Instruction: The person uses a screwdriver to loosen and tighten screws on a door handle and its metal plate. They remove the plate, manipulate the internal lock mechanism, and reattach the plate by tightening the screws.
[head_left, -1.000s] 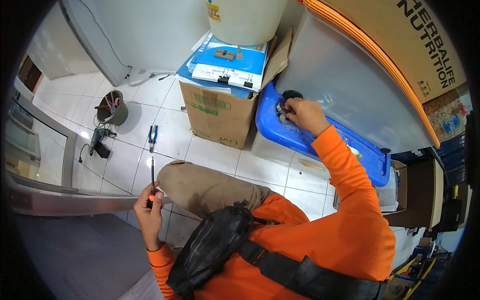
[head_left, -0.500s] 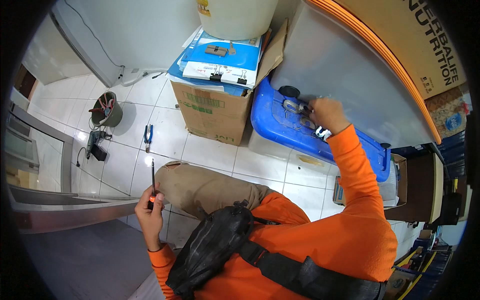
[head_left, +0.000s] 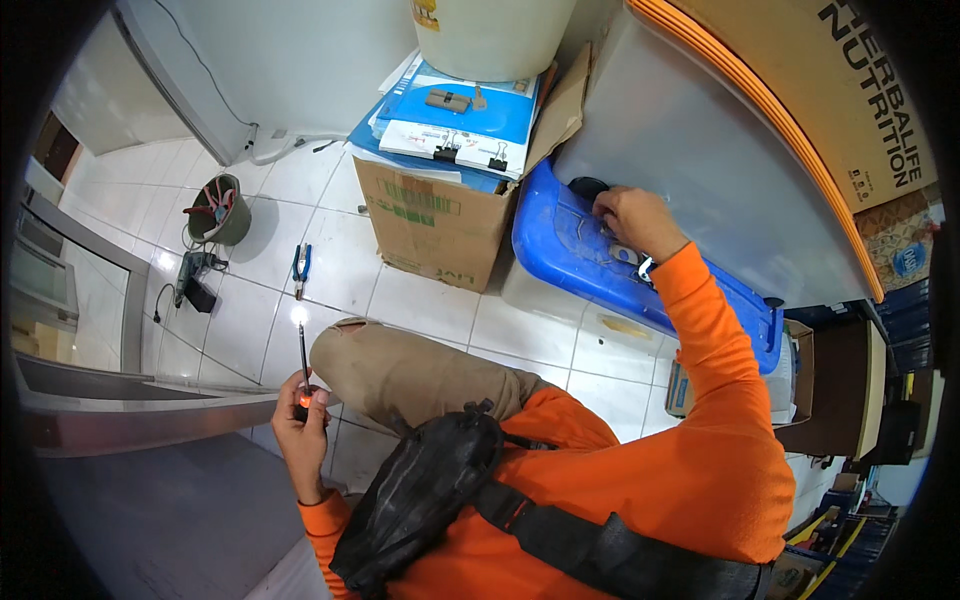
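My left hand (head_left: 303, 430), at the lower left beside my bent knee, is closed around the handle of a screwdriver (head_left: 303, 350) whose dark shaft points up. My right hand (head_left: 645, 222) reaches over a blue storage-bin lid (head_left: 548, 225), fingers curled down among small metal parts; what they grip is hidden. Just below those fingers lies a round-ended metal fitting (head_left: 622, 253). A dark round object (head_left: 588, 187) sits beyond the hand, partly covered. On a blue folder (head_left: 500, 112) to the left are a lock cylinder (head_left: 447, 100) and a key (head_left: 479, 98).
Blue-handled pliers (head_left: 301, 268) lie on white floor tiles, near a power drill (head_left: 195, 275) and a bucket of tools (head_left: 222, 215). A cardboard box (head_left: 425, 225) supports papers and a pale tub (head_left: 490, 40). A metal-edged door (head_left: 160, 430) stands at left.
My right hand has shifted slightly left and away from me over the lid, now covering a metal piece seen beside it before. My left hand keeps the screwdriver. The view has tilted slightly.
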